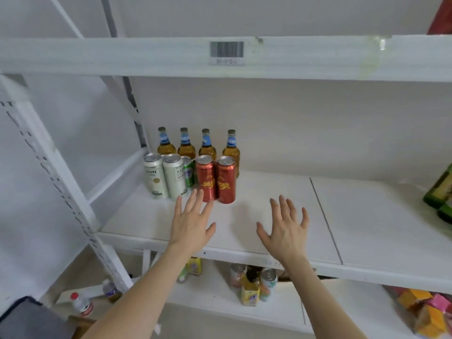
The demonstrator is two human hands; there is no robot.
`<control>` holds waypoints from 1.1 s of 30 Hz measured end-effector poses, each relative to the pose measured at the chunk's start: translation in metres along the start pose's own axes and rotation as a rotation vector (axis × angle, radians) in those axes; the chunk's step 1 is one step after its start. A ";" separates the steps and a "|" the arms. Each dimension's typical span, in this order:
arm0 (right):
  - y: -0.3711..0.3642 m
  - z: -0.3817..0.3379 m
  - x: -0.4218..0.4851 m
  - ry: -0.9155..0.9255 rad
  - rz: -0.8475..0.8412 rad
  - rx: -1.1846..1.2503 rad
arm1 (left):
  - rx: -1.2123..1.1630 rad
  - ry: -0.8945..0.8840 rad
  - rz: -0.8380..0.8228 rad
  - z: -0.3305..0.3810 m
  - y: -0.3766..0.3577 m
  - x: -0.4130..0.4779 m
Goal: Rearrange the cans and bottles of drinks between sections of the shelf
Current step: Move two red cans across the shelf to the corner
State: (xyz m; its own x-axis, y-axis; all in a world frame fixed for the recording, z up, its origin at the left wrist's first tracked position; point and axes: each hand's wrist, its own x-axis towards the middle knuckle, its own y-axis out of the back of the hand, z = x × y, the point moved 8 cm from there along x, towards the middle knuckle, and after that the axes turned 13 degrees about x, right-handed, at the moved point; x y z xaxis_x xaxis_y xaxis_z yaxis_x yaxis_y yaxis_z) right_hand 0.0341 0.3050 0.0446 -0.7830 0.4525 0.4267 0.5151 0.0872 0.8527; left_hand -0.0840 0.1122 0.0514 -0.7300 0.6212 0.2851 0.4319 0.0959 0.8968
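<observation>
White metal shelf [281, 231], middle tier: four amber glass bottles [198, 145] at back-left, two white cans [163, 176], a mostly hidden green can [188, 171], two red cans [216, 178] in front. Left hand [192, 222] and right hand [286, 228] spread, holding nothing. Green bottles [441, 192] cut off at right edge.

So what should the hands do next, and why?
Probably the left hand should move a little forward and curl round the left red can. It and the right hand are both open and hold nothing. The left fingertips are close to that can's base, and the can stands in the front row on the shelf, unblocked.
</observation>
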 end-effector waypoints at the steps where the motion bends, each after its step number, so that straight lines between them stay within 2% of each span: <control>1: -0.004 -0.011 0.002 -0.010 0.014 -0.001 | 0.005 -0.016 0.007 -0.011 -0.003 0.002; 9: -0.021 -0.068 0.023 -0.087 0.064 -0.029 | -0.016 -0.090 0.086 -0.071 -0.021 0.023; 18: -0.041 -0.076 0.066 -0.096 0.091 0.015 | -0.139 -0.080 0.065 -0.077 -0.053 0.062; 27: -0.093 -0.057 0.124 -0.097 -0.013 0.157 | -0.408 0.004 0.059 -0.054 -0.107 0.103; 33: -0.118 -0.058 0.150 -0.064 0.005 0.404 | -0.800 0.095 0.002 -0.048 -0.134 0.129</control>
State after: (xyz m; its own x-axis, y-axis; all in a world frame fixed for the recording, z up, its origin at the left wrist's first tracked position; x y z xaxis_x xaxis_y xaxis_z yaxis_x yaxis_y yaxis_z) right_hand -0.1643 0.3113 0.0257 -0.7634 0.5072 0.4000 0.6244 0.4208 0.6581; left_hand -0.2621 0.1420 -0.0160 -0.7870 0.5488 0.2819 -0.0513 -0.5135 0.8565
